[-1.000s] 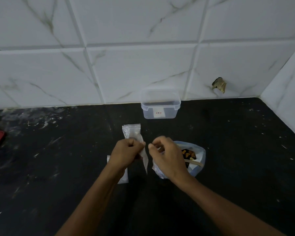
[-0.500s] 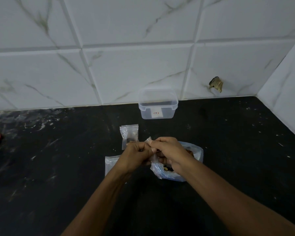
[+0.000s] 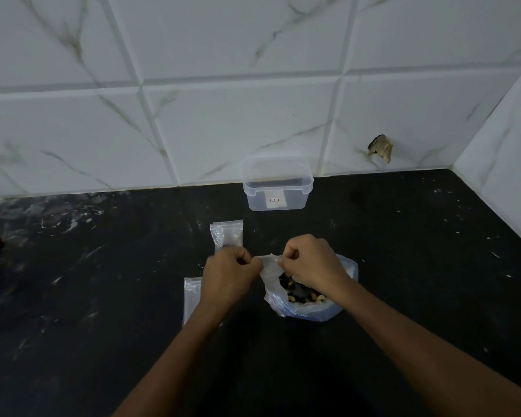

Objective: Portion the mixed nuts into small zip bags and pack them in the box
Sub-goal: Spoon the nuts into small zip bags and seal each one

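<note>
Hands pinching a small zip bag [image 3: 269, 263] above the nut bag [image 3: 310, 308].
Left hand [image 3: 227, 276] and right hand [image 3: 311, 263] each grip one top edge.

We find the box [image 3: 278, 188] at the desk's [image 3: 102, 296] back edge; before it a small zip bag [image 3: 226, 233], then the nut bag [image 3: 310, 299] with another zip bag [image 3: 192, 299] to its left

My left hand [image 3: 229, 273] covers most of the flat zip bags [image 3: 191, 299] beside the nut bag [image 3: 310, 296]; my right hand [image 3: 311, 263] hides part of the nuts. The box [image 3: 277, 188] label is unreadable.
</note>
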Demonstrator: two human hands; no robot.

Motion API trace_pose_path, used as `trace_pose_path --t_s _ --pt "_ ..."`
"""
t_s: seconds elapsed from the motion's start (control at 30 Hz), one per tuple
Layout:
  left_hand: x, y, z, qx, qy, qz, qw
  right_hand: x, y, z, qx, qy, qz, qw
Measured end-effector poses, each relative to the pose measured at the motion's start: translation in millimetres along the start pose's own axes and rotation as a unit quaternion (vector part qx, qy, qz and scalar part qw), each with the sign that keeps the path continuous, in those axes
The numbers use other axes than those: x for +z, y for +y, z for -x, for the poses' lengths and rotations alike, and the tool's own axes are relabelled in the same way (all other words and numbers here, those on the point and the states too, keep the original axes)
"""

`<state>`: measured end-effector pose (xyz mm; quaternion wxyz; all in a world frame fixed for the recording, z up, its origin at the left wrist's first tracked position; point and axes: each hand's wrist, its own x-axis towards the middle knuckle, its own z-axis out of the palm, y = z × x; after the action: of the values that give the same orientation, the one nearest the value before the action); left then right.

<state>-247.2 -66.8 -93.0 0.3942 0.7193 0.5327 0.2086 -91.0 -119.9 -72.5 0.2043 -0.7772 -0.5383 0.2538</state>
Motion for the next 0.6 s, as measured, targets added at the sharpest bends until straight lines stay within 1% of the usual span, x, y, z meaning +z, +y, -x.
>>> trace_pose_path --t_s 0.07,0.17,0.23,0.3,0.33,0.4,0.47,0.53,0.6 --pt "3 4 2 0.019 0.021 -0.063 0.998 -2 -6 3 -0.019 0.006 0.096 0.995" --pt "5 9 6 0.045 0.027 -0.08 0.995 -5 -14 4 -0.019 -0.002 0.15 0.988" --pt "4 10 5 0.076 0.021 -0.058 0.995 -9 -14 3 -0.006 -0.002 0.134 0.991" --pt "2 7 6 0.116 -0.008 -0.008 0.993 -13 -12 2 -0.006 0.018 0.088 0.996" --pt "2 6 6 0.133 -0.038 0.01 0.99 -15 -11 1 -0.008 0.028 0.067 0.997" --pt "5 0 7 0.148 -0.123 0.024 0.981 -19 -10 1 -0.007 0.033 0.038 0.999" --pt "12 -2 6 0.149 -0.173 0.027 0.973 -22 -12 1 -0.012 0.028 0.022 0.999" --pt "19 0 3 0.163 -0.168 0.041 0.971 -23 -16 2 -0.02 0.02 0.017 0.999" --pt "23 7 0 0.198 -0.145 0.07 0.967 -22 -19 4 -0.026 0.024 0.039 0.999"
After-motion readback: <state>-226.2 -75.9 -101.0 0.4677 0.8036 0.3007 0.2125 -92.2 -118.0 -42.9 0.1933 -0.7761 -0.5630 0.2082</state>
